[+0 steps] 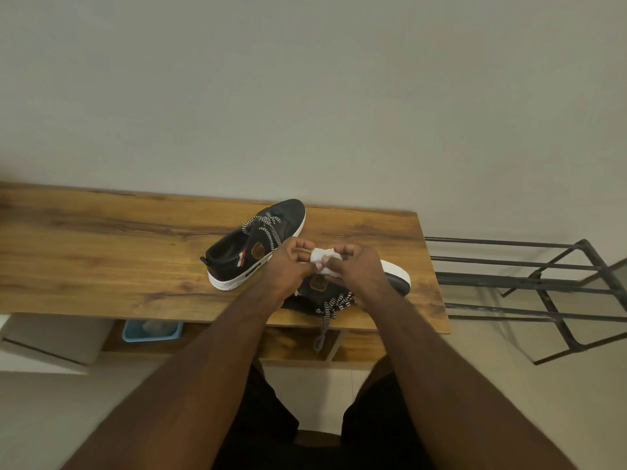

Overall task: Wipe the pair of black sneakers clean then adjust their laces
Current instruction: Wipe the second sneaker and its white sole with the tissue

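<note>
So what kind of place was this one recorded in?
Probably a home entryway or room corner: a wooden bench-style table against a plain wall, a bare metal shoe rack beside it, and a blue bin stored underneath.

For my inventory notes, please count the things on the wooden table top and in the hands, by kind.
Black sneakers with white soles and black-and-white laces: 2, one upright, one lying nearer the table edge.
Small white cloth wad, held by the left hand and the right hand: 1.
Total: 3.
</note>
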